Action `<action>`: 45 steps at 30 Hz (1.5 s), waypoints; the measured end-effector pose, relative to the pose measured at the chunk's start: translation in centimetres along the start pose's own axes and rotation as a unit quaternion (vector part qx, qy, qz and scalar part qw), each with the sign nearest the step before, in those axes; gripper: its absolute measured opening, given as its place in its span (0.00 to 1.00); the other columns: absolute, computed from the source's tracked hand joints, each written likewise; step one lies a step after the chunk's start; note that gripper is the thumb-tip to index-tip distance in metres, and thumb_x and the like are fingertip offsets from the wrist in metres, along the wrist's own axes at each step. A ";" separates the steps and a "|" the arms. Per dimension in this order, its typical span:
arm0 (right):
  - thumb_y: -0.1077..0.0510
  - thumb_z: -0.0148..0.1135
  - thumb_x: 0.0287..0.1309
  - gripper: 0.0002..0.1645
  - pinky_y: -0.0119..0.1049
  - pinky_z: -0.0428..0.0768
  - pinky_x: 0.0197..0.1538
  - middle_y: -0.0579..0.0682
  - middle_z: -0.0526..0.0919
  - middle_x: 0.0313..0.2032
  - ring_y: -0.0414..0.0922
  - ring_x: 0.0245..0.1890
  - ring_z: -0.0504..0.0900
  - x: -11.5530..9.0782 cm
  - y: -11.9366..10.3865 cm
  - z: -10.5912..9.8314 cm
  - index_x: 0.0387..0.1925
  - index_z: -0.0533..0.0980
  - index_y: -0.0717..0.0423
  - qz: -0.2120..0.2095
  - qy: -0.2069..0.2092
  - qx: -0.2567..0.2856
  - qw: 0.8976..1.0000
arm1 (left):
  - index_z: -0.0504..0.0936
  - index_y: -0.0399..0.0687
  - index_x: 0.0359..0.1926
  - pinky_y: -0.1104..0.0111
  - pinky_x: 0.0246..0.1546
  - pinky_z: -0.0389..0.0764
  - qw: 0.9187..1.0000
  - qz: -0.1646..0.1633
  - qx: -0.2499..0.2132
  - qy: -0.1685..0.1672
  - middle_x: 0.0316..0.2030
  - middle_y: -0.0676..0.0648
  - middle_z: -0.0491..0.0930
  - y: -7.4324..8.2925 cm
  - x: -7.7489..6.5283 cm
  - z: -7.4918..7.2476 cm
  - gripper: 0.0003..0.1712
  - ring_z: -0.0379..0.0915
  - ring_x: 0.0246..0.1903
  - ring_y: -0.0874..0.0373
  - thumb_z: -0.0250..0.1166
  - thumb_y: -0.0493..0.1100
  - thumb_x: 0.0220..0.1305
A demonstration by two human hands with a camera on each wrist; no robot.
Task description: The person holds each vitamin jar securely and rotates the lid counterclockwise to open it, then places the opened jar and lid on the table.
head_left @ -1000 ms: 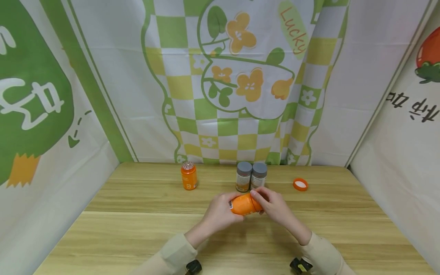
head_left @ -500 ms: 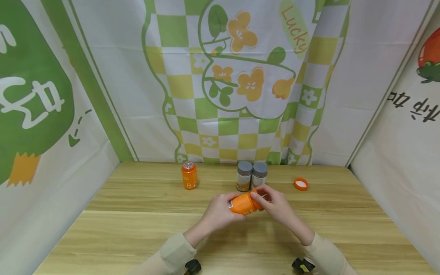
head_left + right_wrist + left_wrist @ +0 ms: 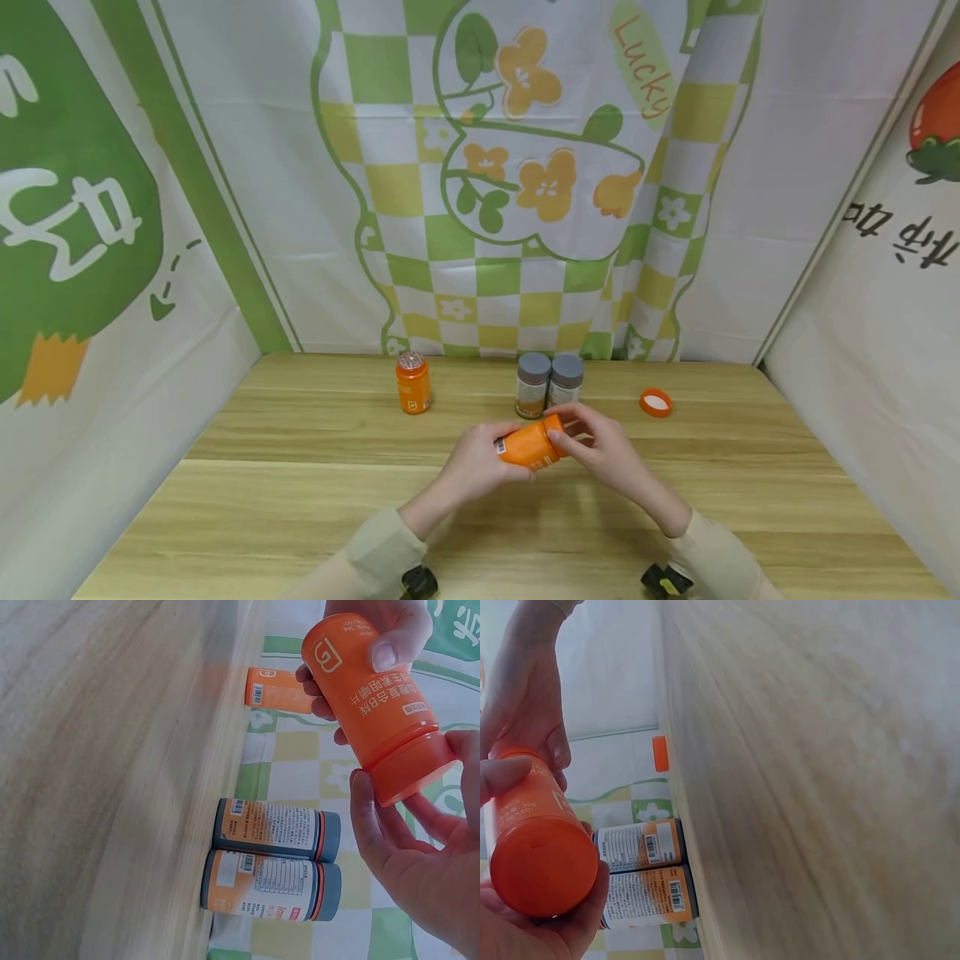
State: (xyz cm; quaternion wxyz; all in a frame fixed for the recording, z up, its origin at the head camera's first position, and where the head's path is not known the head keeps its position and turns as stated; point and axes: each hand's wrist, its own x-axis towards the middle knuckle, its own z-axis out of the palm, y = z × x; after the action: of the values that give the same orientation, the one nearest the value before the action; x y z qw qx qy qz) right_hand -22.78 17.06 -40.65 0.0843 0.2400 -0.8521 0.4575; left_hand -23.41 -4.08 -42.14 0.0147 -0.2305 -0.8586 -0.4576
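My left hand [image 3: 483, 458] grips an orange pill bottle [image 3: 527, 447] round its body and holds it tilted above the table, its base toward the left. At the bottle's other end, my right hand [image 3: 600, 446] has its thumb and fingers on the orange cap [image 3: 411, 766], which sits on the neck in the right wrist view. White lettering and a B logo show on the bottle's side there. The left wrist view looks onto its round orange base [image 3: 544, 866], with left fingers wrapped beneath it.
Behind the hands stand two grey-capped bottles [image 3: 533, 385] side by side. A second orange bottle [image 3: 413, 387], with its top uncapped, is at the back left. One orange cap [image 3: 656, 403] lies white inside up at the back right. A patterned curtain [image 3: 517, 308] hangs behind the wooden table [image 3: 300, 500].
The right hand's fingers have shifted round the cap and look more spread, with its wrist slightly further right. The held bottle has moved slightly left.
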 end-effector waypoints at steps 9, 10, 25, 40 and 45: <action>0.58 0.62 0.59 0.21 0.34 0.82 0.41 0.56 0.79 0.50 0.52 0.47 0.81 -0.1 0.2 -0.1 0.53 0.73 0.59 -0.049 -0.024 0.037 0.998 | 0.83 0.51 0.44 0.69 0.28 0.74 0.999 -0.017 -0.031 -0.016 0.32 0.53 0.81 0.0 0.0 -0.2 0.26 0.72 0.28 0.61 0.76 0.45 0.37; 0.58 0.62 0.59 0.21 0.33 0.82 0.41 0.56 0.79 0.51 0.52 0.48 0.81 -0.1 0.1 -0.2 0.53 0.73 0.59 -0.052 -0.027 0.039 0.998 | 0.83 0.51 0.44 0.69 0.28 0.74 0.999 -0.018 -0.034 -0.017 0.31 0.53 0.81 0.0 0.0 -0.2 0.26 0.72 0.28 0.61 0.76 0.45 0.37; 0.66 0.60 0.58 0.21 0.36 0.82 0.45 0.56 0.77 0.52 0.54 0.48 0.79 -0.4 -0.3 -0.8 0.54 0.71 0.58 -0.066 -0.057 0.046 0.995 | 0.84 0.52 0.42 0.67 0.29 0.75 0.997 -0.042 -0.061 -0.037 0.30 0.53 0.82 0.2 0.0 -0.2 0.26 0.73 0.28 0.60 0.74 0.48 0.34; 0.62 0.59 0.61 0.19 0.40 0.81 0.48 0.53 0.77 0.52 0.49 0.50 0.78 -0.7 -0.4 -1.0 0.54 0.72 0.56 -0.084 -0.066 0.084 0.991 | 0.84 0.51 0.42 0.67 0.29 0.75 0.996 -0.047 -0.067 -0.045 0.31 0.53 0.82 0.4 -0.1 -0.2 0.26 0.73 0.29 0.60 0.74 0.48 0.35; 0.61 0.55 0.64 0.16 0.36 0.81 0.45 0.56 0.78 0.51 0.49 0.49 0.78 -0.6 -0.7 -0.8 0.53 0.73 0.59 -0.041 -0.054 0.083 0.994 | 0.84 0.51 0.43 0.69 0.28 0.74 0.999 -0.024 -0.034 -0.034 0.31 0.54 0.82 0.2 -0.1 0.0 0.26 0.73 0.27 0.62 0.75 0.47 0.36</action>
State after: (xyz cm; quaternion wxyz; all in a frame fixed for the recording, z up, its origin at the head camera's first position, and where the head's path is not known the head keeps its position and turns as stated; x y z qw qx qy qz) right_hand -22.00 17.55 -39.88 0.0363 0.3055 -0.8037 0.5093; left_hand -23.24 -4.04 -42.04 -0.0330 -0.2258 -0.8477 -0.4789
